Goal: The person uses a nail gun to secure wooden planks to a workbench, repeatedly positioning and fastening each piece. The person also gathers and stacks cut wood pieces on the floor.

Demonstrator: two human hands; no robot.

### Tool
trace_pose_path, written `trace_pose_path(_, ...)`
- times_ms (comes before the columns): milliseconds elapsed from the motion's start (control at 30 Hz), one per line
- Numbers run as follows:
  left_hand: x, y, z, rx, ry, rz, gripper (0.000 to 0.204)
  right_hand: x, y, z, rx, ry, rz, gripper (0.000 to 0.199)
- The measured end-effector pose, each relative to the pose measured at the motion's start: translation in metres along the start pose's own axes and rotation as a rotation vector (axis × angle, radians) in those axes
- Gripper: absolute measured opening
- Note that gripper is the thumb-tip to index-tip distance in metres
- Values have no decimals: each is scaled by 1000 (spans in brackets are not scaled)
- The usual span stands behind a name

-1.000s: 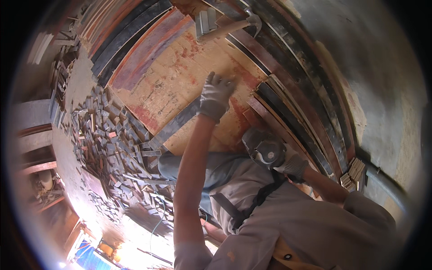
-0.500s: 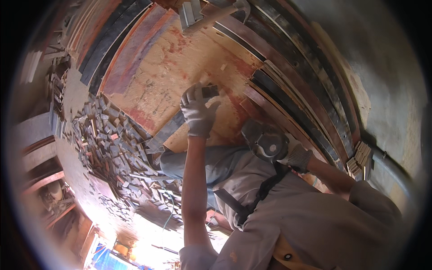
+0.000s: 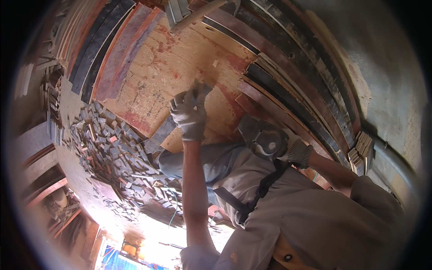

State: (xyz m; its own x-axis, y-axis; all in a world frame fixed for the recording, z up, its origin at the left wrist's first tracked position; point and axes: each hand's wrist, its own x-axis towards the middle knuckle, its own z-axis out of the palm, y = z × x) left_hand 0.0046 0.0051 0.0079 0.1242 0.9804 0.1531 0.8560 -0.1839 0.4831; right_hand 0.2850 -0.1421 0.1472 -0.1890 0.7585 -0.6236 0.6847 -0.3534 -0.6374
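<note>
My left hand, in a pale knitted glove, is over the wooden board. Its fingers are closed on a small dark wooden block, which is smeared by motion. My right hand, gloved too, grips a dark power tool with a round housing beside my thigh. Most of the right fingers are hidden behind the tool. Just under my left wrist, a dark flat strip lies across the board's near edge.
Long dark boards are stacked along the right, by the wall. More planks lie at the far left. A hammer rests at the far edge near grey metal pieces. Heaped small wood offcuts cover the floor at left.
My left hand has shifted slightly left with the small block, which is now tilted and blurred. My right hand and the power tool have stayed nearly still. The whole view has turned a little.
</note>
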Motion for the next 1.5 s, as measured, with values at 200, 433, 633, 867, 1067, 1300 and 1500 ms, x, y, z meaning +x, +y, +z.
trace_pose_path(200, -9, 23, -6, -594, -147, -846, 39, 1, 5, 4, 34, -10, 23, 53)
trace_pose_path(433, -15, 18, -20, 193, -180, -302, 48, -2, 3, -1, 71, 0, 18, 53)
trace_pose_path(633, 16, -9, -19, 113, -304, 323, 50, -1, 3, 3, 12, 48, -53, 53)
trace_pose_path(867, 1, -13, -3, -32, -134, 45, 63, 1, 13, 13, 0, 61, -87, 50)
trace_pose_path(1067, -4, -13, 9, -5, -112, -16, 68, 3, 21, 16, 40, 63, -114, 51)
trace_pose_path(1300, 1, -11, 3, 8, -197, -55, 63, 2, 9, 8, 34, 45, -79, 50)
trace_pose_path(1500, 8, -8, 2, 76, -237, -62, 63, 4, 3, 5, -30, 11, -11, 55)
